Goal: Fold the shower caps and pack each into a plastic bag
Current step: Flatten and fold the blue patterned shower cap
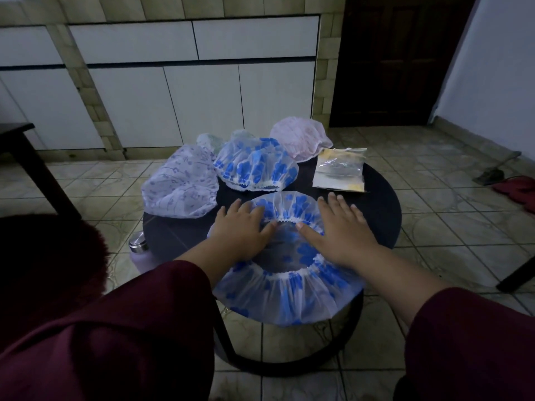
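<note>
Blue-flowered shower cap (pixel 285 287) lies flat — opening up — under both hands' straight fingers (pixel 250 211).

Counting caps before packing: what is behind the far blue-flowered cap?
Behind the far blue-flowered cap, two pale greenish caps peek out; most of each is covered, so I cannot tell whether more lie there.

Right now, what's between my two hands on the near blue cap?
In the head view, the near blue cap's elastic opening lies between left hand and right hand.
</note>
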